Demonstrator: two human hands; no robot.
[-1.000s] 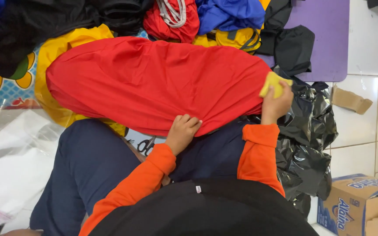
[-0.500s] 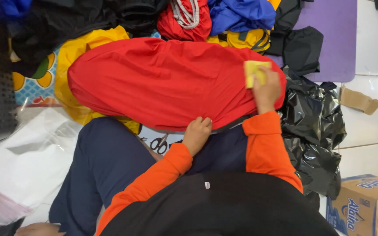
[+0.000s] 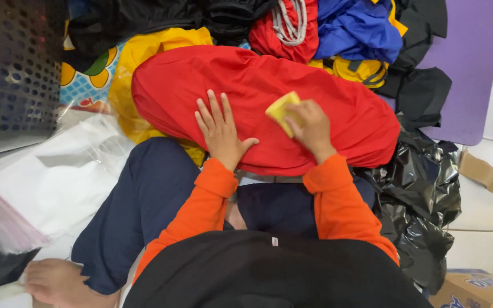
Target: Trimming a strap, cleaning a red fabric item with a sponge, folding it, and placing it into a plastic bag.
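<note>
1. Red fabric cover (image 3: 258, 97): a smooth, slightly glossy cloth stretched into a rounded oval across the person's lap; its long axis runs from 9 o'clock to 3 o'clock; a few shallow creases show near its lower edge.
2. Yellow piece (image 3: 281, 109): a small flat square, of paper or cloth, cannot tell which; it lies on the red cover just right of centre, at 3 o'clock from the left hand and touching the right hand's fingertips.
3. Right hand (image 3: 310, 126): clenched lightly on the yellow piece, fingers curled over its right edge; this hand is the nearer to the piece.
4. Left hand (image 3: 221, 130): released and flat, fingers spread toward 12 o'clock, palm pressing on the red cover; it holds nothing.
5. Orange sleeves (image 3: 201, 205): soft knit, reaching down to 6 o'clock over dark blue trousers (image 3: 138, 199).
6. Heap of garments (image 3: 338, 28) at 12 o'clock: red, blue, yellow and black, one with a grey cord.
7. Crumpled black plastic bag (image 3: 423, 194) at 4 o'clock, shiny and creased; clear plastic sleeves (image 3: 41, 177) at 9 o'clock; dark perforated basket (image 3: 12, 68) at 10 o'clock; purple mat (image 3: 475, 63) at 2 o'clock on white tiles.
</note>
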